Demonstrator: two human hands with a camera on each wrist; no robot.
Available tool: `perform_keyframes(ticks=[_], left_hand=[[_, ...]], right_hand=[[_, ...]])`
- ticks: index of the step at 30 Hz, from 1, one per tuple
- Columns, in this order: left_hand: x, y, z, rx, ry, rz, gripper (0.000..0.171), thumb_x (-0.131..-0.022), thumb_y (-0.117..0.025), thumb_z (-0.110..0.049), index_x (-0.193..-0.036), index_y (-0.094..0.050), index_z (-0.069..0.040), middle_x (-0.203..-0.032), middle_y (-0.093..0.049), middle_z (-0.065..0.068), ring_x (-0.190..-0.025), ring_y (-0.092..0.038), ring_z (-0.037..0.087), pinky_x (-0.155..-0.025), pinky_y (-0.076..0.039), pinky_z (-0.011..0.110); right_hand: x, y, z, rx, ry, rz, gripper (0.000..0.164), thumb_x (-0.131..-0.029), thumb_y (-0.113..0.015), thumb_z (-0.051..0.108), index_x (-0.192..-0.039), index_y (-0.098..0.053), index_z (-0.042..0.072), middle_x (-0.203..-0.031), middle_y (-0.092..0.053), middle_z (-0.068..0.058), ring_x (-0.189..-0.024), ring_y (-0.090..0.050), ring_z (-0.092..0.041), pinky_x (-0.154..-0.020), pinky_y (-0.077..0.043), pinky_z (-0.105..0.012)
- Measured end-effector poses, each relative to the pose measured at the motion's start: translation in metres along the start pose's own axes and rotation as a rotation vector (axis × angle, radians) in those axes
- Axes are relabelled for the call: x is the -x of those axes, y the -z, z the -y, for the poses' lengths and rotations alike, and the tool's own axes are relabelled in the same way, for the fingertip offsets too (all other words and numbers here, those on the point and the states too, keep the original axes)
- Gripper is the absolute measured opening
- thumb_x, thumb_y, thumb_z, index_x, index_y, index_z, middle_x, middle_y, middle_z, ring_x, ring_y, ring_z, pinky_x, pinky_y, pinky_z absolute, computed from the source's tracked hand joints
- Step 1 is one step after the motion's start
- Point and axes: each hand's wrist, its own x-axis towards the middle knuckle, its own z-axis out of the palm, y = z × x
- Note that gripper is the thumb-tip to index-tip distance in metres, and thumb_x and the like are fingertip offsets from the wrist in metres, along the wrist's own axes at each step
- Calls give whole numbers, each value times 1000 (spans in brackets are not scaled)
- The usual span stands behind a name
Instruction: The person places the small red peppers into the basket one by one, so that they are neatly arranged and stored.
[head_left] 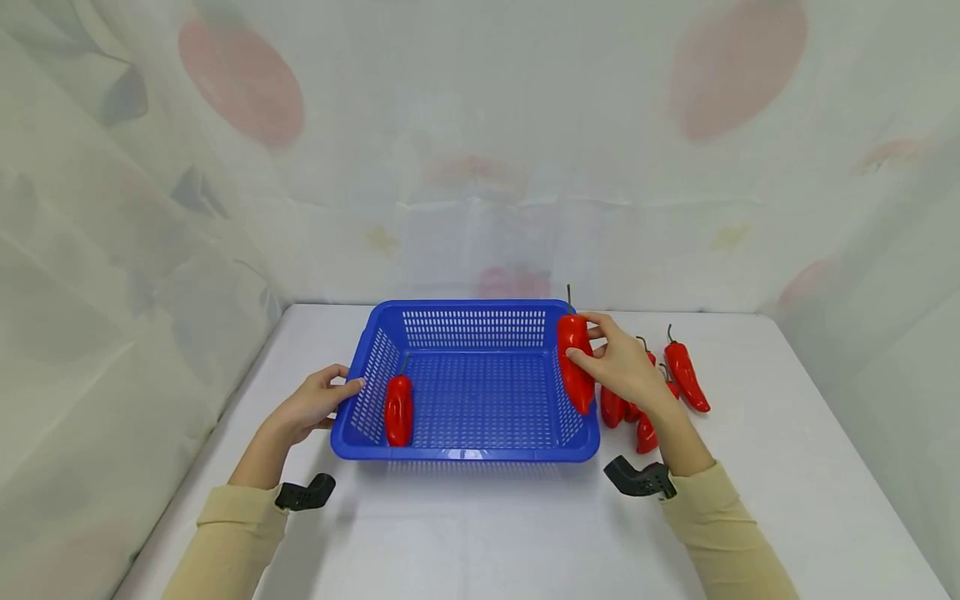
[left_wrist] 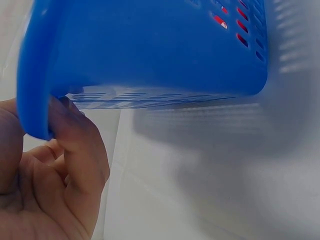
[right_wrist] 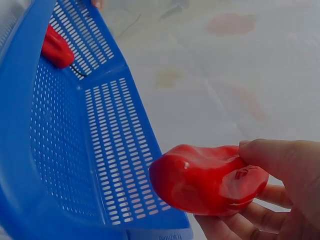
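Head view: patterned cloth (head_left: 480, 167) hangs behind and beside the white table (head_left: 465, 542). The left hand (head_left: 311, 404) grips the basket (head_left: 465, 455) by its left rim; the right hand (head_left: 626, 360) pinches one pepper (head_left: 575, 365) at the right rim. A second pepper (head_left: 399, 412) lies inside, other peppers (head_left: 687, 379) on the table's right.

Peppers (head_left: 687, 377) lie right of the basket (head_left: 480, 455) holding one pepper (head_left: 399, 412).

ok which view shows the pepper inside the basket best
The head view: the pepper shows stem and body inside the basket. The right wrist view shows it partly hidden; the left wrist view, only red glimpses through holes.
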Motion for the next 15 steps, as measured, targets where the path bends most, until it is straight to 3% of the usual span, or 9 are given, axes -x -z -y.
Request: perform_keyframes(ticks=[15], left_hand=[[0, 0, -1, 2, 6, 0, 44, -92, -54, -35, -117, -37, -3, -98, -65, 16, -78, -67, 23, -69, -56, 42]], right_hand=[[-12, -20, 23, -13, 40, 48, 63, -87, -63, 26, -140, -32, 16, -124, -51, -19, -97, -61, -31, -67, -57, -37]])
